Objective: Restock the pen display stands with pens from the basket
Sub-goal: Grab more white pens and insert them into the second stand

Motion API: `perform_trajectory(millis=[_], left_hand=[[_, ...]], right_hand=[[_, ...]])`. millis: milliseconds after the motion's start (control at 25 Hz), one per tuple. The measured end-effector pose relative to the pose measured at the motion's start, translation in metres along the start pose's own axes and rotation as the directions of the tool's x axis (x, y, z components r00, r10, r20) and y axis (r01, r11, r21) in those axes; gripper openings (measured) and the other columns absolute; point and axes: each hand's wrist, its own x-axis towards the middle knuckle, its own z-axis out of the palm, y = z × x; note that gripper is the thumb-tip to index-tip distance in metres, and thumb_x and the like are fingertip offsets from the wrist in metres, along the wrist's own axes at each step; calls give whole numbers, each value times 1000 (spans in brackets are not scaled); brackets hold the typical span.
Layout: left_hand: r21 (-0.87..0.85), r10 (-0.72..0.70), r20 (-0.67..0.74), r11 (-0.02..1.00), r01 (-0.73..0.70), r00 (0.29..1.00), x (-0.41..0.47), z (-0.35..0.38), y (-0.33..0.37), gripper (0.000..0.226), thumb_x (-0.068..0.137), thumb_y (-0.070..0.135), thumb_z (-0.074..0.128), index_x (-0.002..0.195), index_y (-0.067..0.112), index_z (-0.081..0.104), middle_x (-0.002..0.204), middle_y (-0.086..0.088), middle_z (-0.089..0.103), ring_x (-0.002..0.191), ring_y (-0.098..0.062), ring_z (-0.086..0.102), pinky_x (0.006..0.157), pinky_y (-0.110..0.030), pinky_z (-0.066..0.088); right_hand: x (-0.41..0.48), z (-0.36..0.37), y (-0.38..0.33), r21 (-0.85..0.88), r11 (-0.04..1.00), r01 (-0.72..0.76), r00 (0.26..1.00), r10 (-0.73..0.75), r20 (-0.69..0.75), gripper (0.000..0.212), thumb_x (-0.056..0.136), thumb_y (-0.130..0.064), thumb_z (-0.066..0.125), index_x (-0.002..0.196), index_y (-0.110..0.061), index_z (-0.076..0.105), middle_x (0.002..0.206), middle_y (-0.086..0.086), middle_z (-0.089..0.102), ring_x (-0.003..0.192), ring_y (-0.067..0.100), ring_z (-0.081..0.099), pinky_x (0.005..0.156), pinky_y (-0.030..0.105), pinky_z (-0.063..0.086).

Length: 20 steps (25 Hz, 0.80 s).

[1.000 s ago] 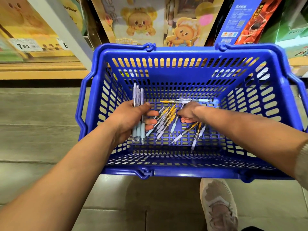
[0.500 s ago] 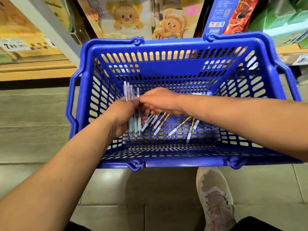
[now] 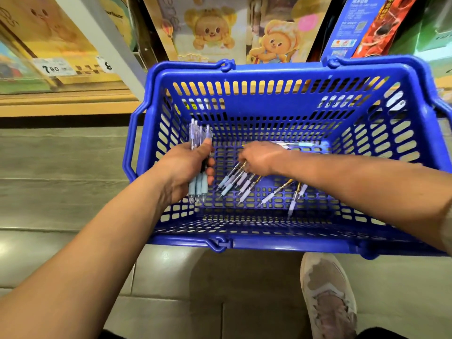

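A blue plastic basket stands on the floor in front of me. Inside it, at the left, my left hand is shut on an upright bundle of pale blue pens, their clips up. Several loose pens with white, blue and yellow barrels lie on the basket's bottom. My right hand rests palm down on those loose pens near the middle, its fingers touching them; whether it grips one is hidden. No pen display stand is in view.
A low wooden shelf with price labels runs behind the basket at left. Boxes with cartoon bears and a blue and red box stand behind it. My shoe is on the tiled floor at the near right.
My right hand has moved away from the bundle in my left hand and back down onto the loose pens. The left hand keeps hold of the bundle.
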Motion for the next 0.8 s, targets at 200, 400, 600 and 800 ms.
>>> perform_trajectory(millis=[200,400,600,800], left_hand=[[1,-7,9,1000,7,1000,-1,-5,-3,24,103,28,56,111,6,55,64,-1,57,52,-14,52,48,-29,52],[40,-11,8,999,11,1000,0,-4,-1,17,100,21,62,107,6,57,68,-2,56,53,-13,53,51,-29,53],[71,2,-53,997,2,999,4,1,-4,16,105,21,54,105,6,58,82,-8,72,66,-19,68,65,-37,62],[168,31,-142,986,-7,989,10,4,-7,25,106,21,52,117,1,60,104,-14,76,93,-27,74,76,-42,62]], right_hand=[[10,23,8,-204,968,146,987,-155,-31,18,98,-10,57,112,-17,66,99,0,55,98,26,61,77,33,50],[13,25,28,-268,948,172,984,-180,-4,22,99,-13,55,117,-19,65,113,2,63,103,24,61,84,36,55],[-4,-10,40,260,956,133,990,-140,11,9,100,-39,57,107,-38,63,102,-18,65,97,8,62,84,28,46],[-32,-49,18,712,684,158,985,-161,-64,23,98,-51,54,107,-37,70,86,-21,73,77,-2,70,65,13,54]])
